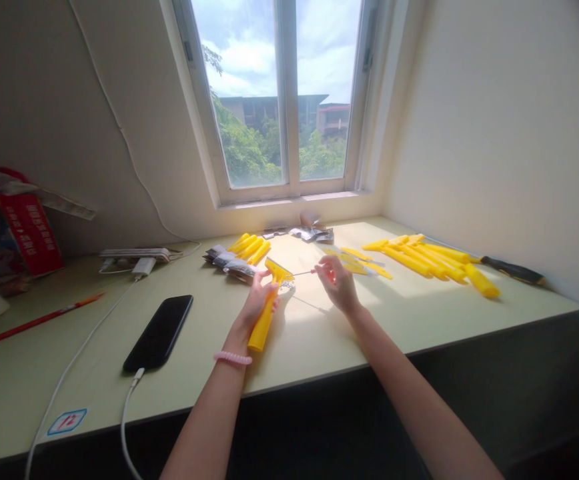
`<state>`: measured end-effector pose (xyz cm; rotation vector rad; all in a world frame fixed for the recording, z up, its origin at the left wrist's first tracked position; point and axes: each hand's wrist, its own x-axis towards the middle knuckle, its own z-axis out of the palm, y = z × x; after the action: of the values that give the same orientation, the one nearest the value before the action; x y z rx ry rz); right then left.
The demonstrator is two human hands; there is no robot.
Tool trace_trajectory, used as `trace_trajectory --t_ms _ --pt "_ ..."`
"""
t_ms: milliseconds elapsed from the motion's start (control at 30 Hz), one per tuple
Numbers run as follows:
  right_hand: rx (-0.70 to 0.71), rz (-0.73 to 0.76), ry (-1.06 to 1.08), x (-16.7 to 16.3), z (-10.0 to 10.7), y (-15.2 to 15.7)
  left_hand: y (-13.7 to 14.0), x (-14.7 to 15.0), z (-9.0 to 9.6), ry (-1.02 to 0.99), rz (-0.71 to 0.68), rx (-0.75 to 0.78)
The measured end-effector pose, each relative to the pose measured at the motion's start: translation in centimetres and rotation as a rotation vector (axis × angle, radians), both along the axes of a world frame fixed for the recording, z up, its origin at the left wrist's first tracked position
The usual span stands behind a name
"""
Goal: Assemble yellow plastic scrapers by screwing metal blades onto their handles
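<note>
— Head view: what do the hands hold?

— The left hand (258,295) is clamped round a yellow scraper handle (265,313), its lower end resting on the table (319,340). The right hand (337,283) pinches a thin screwdriver (303,273), tip toward the handle's head (contact unclear).

— Nearby?

— A pile of yellow handles (432,260) at right, a black phone (159,331) at left.

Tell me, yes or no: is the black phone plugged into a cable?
Yes, a white cable runs into the near end of the black phone.
</note>
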<state>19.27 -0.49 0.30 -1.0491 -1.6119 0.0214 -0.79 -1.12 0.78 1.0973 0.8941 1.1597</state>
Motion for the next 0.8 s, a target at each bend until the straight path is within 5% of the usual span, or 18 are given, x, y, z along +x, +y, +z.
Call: trace_trajectory --t_ms 333,567,800 --pt "-0.109 -0.100 -0.032 0.18 -0.32 0.19 0.07 0.06 0.01 0.001 -0.008 -0.008" --pt "-0.023 0.023 -0.067 0.01 -0.15 0.08 -0.13 0.09 0.21 -0.011 0.005 -0.031" --pt "-0.112 -0.023 0.030 0.06 -0.30 0.17 -0.23 0.08 0.15 0.006 -0.009 -0.006"
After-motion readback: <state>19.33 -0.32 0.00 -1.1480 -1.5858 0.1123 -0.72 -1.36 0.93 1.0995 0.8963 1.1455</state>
